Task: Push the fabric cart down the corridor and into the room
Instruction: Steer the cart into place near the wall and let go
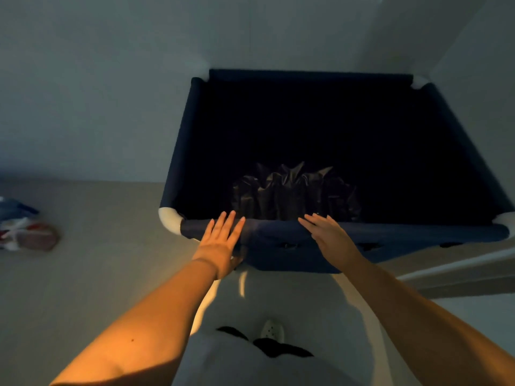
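A dark blue fabric cart (404, 232) with white corner joints stands right in front of me, its far side close to a pale wall. A crumpled black plastic bag (295, 190) lies inside near the front. My left hand (220, 240) is stretched out flat, fingers apart, over the near rim toward its left end. My right hand (326, 232) is also flat with fingers extended at the middle of that near rim. Neither hand is curled around the rim; whether the palms touch the fabric is hard to tell.
Walls close in ahead and on the right of the cart. A white door frame or ledge (457, 271) runs along the right. A bundle of red, white and blue items (25, 227) lies on the floor at far left. My white shoe (271, 330) shows below.
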